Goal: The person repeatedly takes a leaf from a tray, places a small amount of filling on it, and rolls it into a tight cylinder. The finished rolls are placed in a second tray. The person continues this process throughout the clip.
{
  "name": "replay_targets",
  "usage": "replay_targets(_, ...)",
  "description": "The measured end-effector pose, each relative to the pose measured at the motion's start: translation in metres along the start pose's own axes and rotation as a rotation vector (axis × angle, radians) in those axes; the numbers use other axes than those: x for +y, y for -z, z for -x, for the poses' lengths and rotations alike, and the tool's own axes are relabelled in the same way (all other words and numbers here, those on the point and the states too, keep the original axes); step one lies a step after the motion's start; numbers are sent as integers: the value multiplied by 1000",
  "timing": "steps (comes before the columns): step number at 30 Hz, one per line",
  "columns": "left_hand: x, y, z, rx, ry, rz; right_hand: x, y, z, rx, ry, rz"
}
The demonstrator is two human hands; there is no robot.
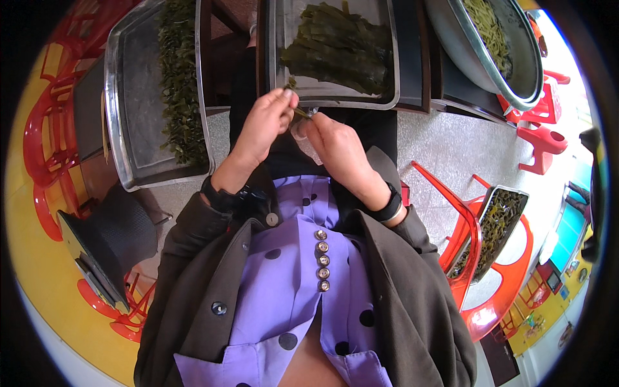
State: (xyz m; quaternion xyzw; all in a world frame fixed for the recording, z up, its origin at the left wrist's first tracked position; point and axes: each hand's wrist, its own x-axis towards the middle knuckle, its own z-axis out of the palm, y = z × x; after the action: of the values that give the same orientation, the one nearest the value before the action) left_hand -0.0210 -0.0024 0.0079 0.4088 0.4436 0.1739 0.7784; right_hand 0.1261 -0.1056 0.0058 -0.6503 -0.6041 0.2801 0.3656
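Observation:
My left hand [271, 116] pinches one end of a narrow dark-green kelp strip [302, 112] between thumb and forefinger. A short piece of it sticks up past the thumb. The fingers of my right hand [338, 138] grip the strip's other end, a little lower and to the right. Both hands are over my lap, at the near edge of a metal tray [324, 86]. Flat kelp sheets [341, 48] lie stacked in that tray. Left of me, a second metal tray [138, 96] holds a long heap of small kelp pieces [181, 87] along its right side.
A large metal basin [459, 53] with green strips [488, 31] stands at the upper right. An orange-red chair [488, 312] on my right bears a tray of kelp pieces [498, 222]. Red stools [539, 145] stand beyond. A dark woven chair [116, 237] is at left.

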Motion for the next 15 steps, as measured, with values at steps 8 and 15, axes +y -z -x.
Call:
replay_targets(8,8,-12,24,-67,-207,-1102,7,8,-2,117,265,159)
replay_targets(15,29,-18,34,-328,-139,-966,11,6,-7,155,385,38)
